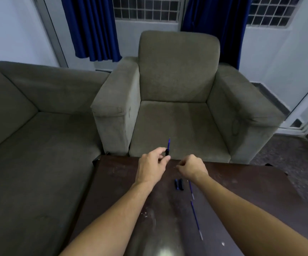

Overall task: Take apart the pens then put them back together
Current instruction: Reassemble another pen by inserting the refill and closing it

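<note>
My left hand [154,162] pinches a dark pen barrel [167,152] upright over the far edge of the table, and a thin blue refill [168,143] sticks up out of it. My right hand [192,166] is beside it with the fingers curled in; whether it holds a small part I cannot tell. On the dark wooden table [241,191] lie two short dark pen pieces [179,184] side by side, a blue refill [191,189] just right of them, and a second blue refill [196,219] nearer to me.
A grey-green armchair [177,93] stands right behind the table's far edge. A matching sofa [29,135] runs along the left side. Blue curtains [92,28] and barred windows are at the back. Speckled floor [293,163] lies to the right.
</note>
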